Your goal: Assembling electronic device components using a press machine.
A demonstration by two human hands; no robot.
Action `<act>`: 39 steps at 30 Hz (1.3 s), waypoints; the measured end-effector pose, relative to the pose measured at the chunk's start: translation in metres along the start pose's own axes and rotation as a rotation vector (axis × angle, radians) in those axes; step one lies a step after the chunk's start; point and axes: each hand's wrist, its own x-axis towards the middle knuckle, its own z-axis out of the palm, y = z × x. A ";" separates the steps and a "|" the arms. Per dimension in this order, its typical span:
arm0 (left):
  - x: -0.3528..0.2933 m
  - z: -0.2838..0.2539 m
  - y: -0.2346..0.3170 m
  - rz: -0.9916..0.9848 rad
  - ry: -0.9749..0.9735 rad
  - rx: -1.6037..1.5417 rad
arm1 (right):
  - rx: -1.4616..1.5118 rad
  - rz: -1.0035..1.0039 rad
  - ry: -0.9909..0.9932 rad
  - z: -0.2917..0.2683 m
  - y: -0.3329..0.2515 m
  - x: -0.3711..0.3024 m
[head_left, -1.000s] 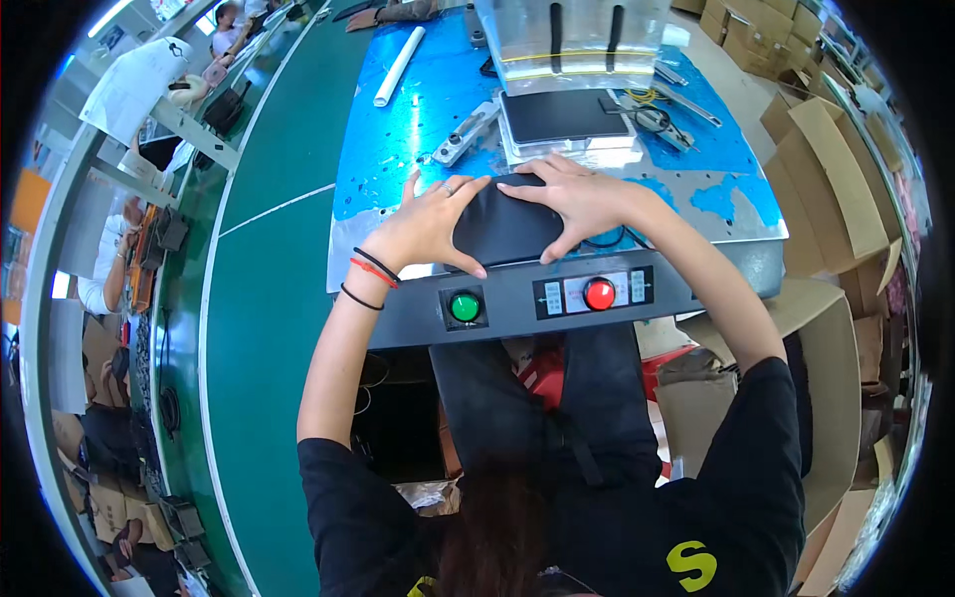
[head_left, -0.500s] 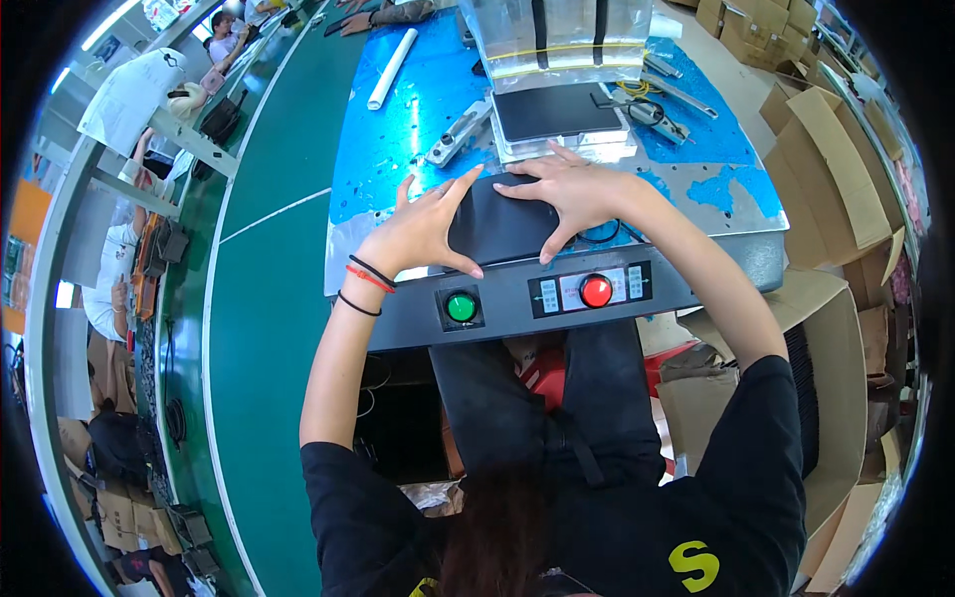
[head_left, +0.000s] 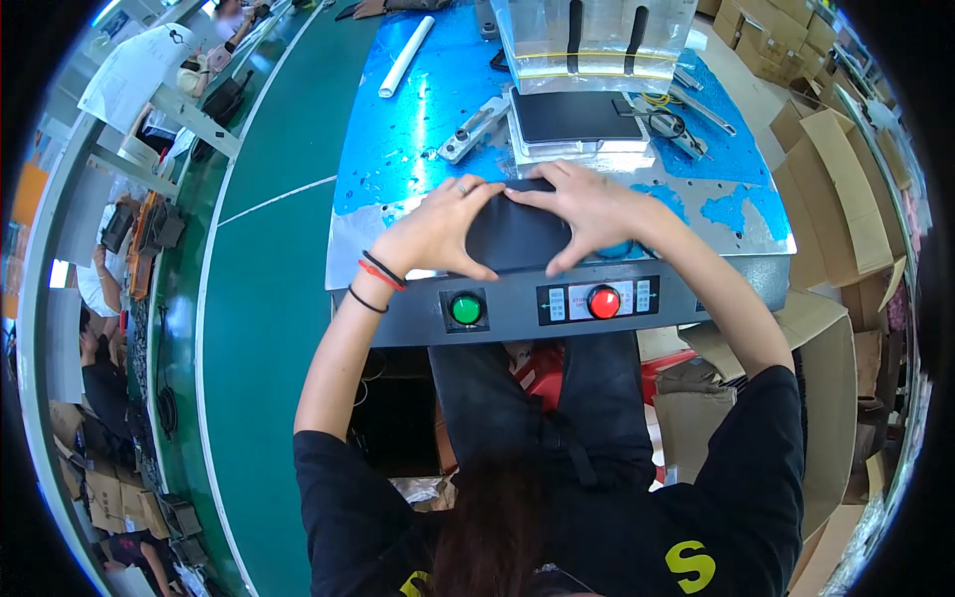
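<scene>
A flat black panel (head_left: 517, 231) with rounded corners lies at the near edge of the work table, between my two hands. My left hand (head_left: 443, 231) curves round its left side, thumb at the near edge and fingers at the far edge. On the right side my right hand (head_left: 592, 211) holds it the same way, thumb low and fingers at the far corner. The fingertips of both hands nearly meet at the far edge. Beyond them, a second black panel (head_left: 577, 117) rests on a white and metal fixture (head_left: 587, 157), under a clear plastic guard (head_left: 602, 50).
On the table's front stand a green button (head_left: 465, 309) and a red button (head_left: 604, 301). Metal clamps (head_left: 473, 131) flank the fixture. A white tube (head_left: 407, 57) lies at the far left. Open cardboard boxes (head_left: 836, 189) stand at right; people work beyond the green floor at left.
My left hand's spread fingers have drawn together and moved to the panel's far edge, nearer my right hand's fingers. The whole view has shifted slightly.
</scene>
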 end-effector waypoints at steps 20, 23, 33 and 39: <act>0.172 0.019 0.010 0.250 0.554 0.404 | 0.333 0.603 0.456 -0.044 0.076 -0.302; 0.149 0.011 0.035 0.176 0.533 0.801 | 0.290 0.635 0.372 -0.060 0.108 -0.285; -0.167 0.027 0.075 -0.518 0.567 0.498 | 0.031 0.264 0.203 -0.057 0.171 -0.088; -0.370 0.083 0.119 -1.280 0.318 0.452 | 0.218 0.356 -0.031 -0.077 0.151 -0.015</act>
